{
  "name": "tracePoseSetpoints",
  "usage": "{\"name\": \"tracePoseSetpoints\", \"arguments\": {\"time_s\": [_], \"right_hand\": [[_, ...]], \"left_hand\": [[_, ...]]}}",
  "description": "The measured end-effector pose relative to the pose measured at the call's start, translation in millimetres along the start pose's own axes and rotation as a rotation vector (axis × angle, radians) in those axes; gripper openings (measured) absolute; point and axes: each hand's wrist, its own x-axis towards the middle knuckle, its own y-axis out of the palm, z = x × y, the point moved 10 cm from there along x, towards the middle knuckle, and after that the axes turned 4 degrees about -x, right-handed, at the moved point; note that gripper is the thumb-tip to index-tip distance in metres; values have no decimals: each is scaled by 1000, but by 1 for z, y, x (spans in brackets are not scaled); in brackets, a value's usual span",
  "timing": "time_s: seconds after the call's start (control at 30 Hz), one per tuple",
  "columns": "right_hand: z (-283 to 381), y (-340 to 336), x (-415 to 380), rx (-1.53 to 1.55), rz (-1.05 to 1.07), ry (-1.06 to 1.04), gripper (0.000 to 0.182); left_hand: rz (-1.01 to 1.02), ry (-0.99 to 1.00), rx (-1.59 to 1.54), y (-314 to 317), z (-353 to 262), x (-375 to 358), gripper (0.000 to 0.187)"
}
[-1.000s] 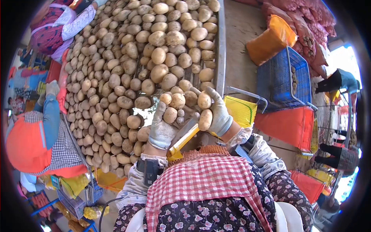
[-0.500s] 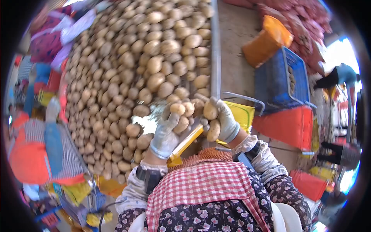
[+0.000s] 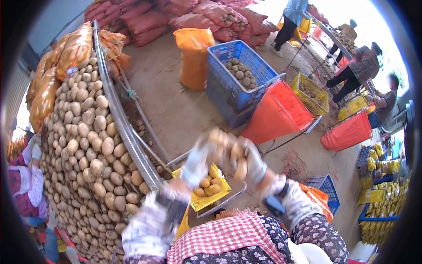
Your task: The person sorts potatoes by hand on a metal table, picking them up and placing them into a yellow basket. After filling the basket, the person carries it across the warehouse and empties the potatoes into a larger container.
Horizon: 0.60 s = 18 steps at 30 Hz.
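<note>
Several potatoes (image 3: 222,143) are gathered between my two gloved hands, blurred by motion. My left hand (image 3: 195,163) is closed around the left side of the bunch. On the other side, my right hand (image 3: 254,162) grips potatoes too, one hanging low near its fingers. Below the hands sits a yellow basket (image 3: 204,202) with potatoes inside, mounted on a metal frame. To the left, a large heap of potatoes (image 3: 94,167) lies on a sorting table with a metal rim (image 3: 125,127).
Ahead stand a blue crate (image 3: 237,99) holding potatoes, an orange sack (image 3: 193,57) and a red open bag (image 3: 279,112) on a frame. A yellow crate (image 3: 310,94) is farther right. Pink sacks (image 3: 211,17) are piled behind. Other people work at the right and far left.
The view has turned to the right. My hands, holding potatoes, have moved from over the table's edge to above the yellow basket beside it.
</note>
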Motion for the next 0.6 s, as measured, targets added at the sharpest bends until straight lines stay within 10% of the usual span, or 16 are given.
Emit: {"name": "tracePoseSetpoints", "arguments": {"time_s": [0.17,0.3,0.4,0.6], "right_hand": [[141,-74,82,91,-144,-220,37],[74,-105,39,-94,-261,-95,39],[-7,-140,26,309,-46,152,39],[-27,-172,-21,484,-16,54,44]], "left_hand": [[-25,208,21,96,-77,144,75],[226,232,378,89,2,109,64],[242,537,1377,84,49,49,39],[271,341,1338,54,84,34,46]]}}
